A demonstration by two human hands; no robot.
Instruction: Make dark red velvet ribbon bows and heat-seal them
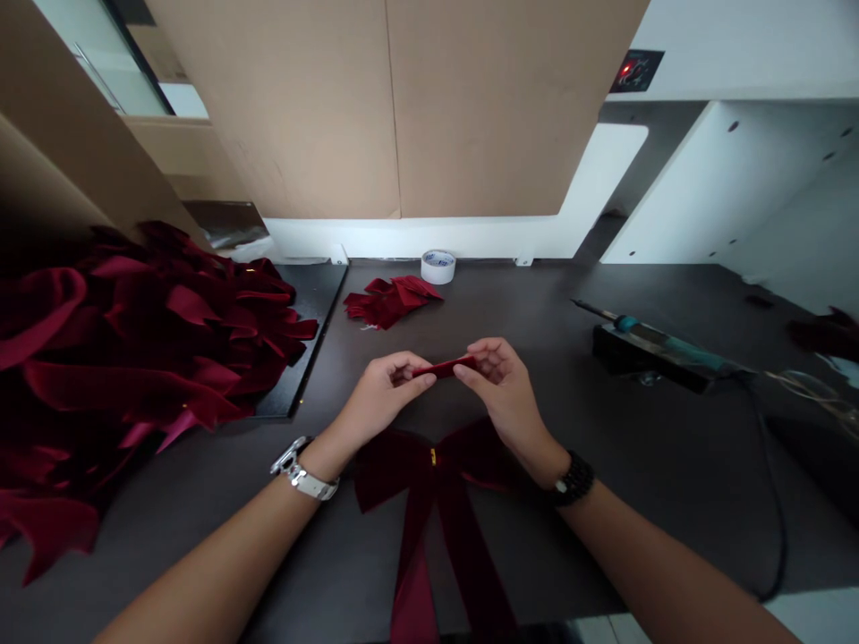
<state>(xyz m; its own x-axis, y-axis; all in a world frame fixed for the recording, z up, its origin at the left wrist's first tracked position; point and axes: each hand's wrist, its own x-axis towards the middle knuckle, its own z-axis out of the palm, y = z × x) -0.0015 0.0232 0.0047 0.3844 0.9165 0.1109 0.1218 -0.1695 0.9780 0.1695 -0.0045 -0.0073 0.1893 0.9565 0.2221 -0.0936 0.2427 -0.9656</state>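
Pinching one red velvet strip (446, 368) at opposite ends, apparently for straightness, my left hand (379, 394) and right hand (508, 394) hold it between the bow (393, 461), tails toward the counter's (537, 313) front edge, and back-edge tape roll (437, 272).

Setting: consistent with a small craft workshop or packing bench. Evidence: dark worktop (537, 546); large heap of red velvet ribbon (154, 331) at left; small pile of short red ribbon pieces (393, 302) near a tape roll (438, 267); finished-looking bow (433, 458) lying flat. At right, soldering iron (624, 323) on a black stand (650, 358), cable trailing over the worktop. Cardboard sheets (395, 107) at the back; white panelled cabinet (725, 179), open-fronted, at right.
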